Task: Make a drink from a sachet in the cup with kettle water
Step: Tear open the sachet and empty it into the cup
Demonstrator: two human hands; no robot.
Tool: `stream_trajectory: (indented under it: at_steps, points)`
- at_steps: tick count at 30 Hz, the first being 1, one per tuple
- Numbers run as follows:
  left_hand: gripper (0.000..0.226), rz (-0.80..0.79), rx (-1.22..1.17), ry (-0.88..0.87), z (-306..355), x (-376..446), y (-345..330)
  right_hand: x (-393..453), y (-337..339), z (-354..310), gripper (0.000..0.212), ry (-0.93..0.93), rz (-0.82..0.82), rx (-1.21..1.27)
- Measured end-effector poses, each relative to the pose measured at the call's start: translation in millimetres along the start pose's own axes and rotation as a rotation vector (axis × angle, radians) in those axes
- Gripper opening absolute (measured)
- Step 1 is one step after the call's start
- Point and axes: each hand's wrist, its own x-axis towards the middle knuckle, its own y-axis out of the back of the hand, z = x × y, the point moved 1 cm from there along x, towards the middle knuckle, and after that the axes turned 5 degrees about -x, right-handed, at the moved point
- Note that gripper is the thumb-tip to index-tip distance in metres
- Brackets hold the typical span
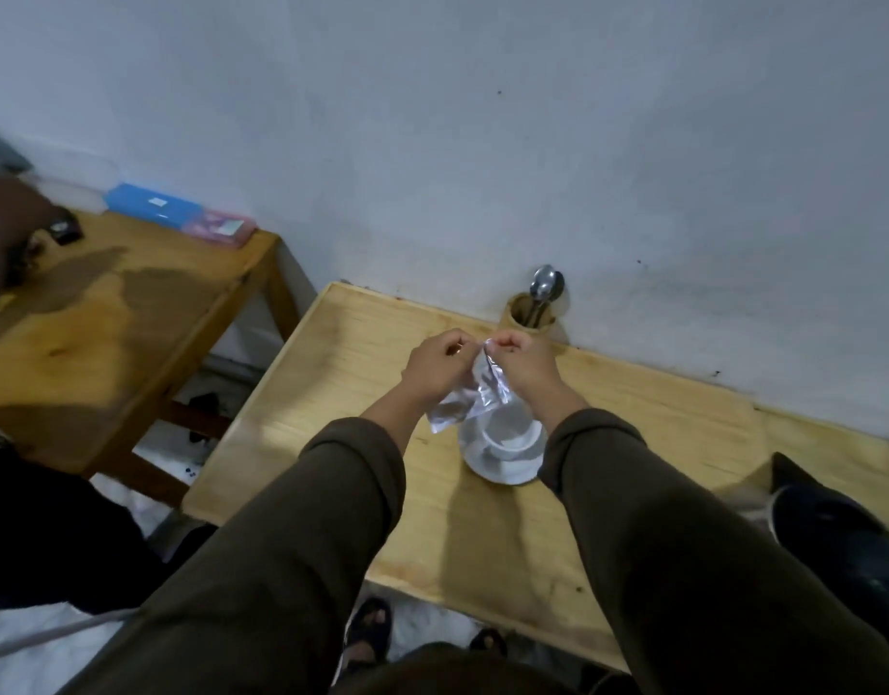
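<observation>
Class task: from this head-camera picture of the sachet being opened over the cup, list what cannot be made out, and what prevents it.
1. Cup contents: head view, the sachet and right hand cover part of it.
2. Sachet print: blurred, only shiny foil shows.
3. Kettle: cut off by the right edge; water level hidden.
4. Spoon handle: hidden inside the wooden holder.
5. Whether the sachet is torn: the left hand and right fingers hide its top.

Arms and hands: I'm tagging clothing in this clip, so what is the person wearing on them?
Both arms wear long, loose, dark olive-brown sleeves with soft folds, the cuffs pushed back just above the wrists. The left hand and right hand are bare: no gloves, and no rings, watch or bracelet that I can make out. The sleeves show no logos or markings.
</observation>
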Motion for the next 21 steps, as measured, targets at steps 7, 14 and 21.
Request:
stream_trajectory:
  at_steps: [7, 14, 21]
  points:
    - [0.022, -0.042, 0.046, -0.070, 13, -6, -14, -10, 20, 6, 0.028, -0.014, -0.028, 0.106]
    - [0.023, -0.036, 0.032, -0.005, 18, -13, -20, -18, 29, 10, 0.028, 0.002, -0.006, 0.119]
    - [0.039, 0.025, 0.003, 0.002, 17, -17, -27, -25, 30, 3, 0.015, 0.181, 0.108, -0.191]
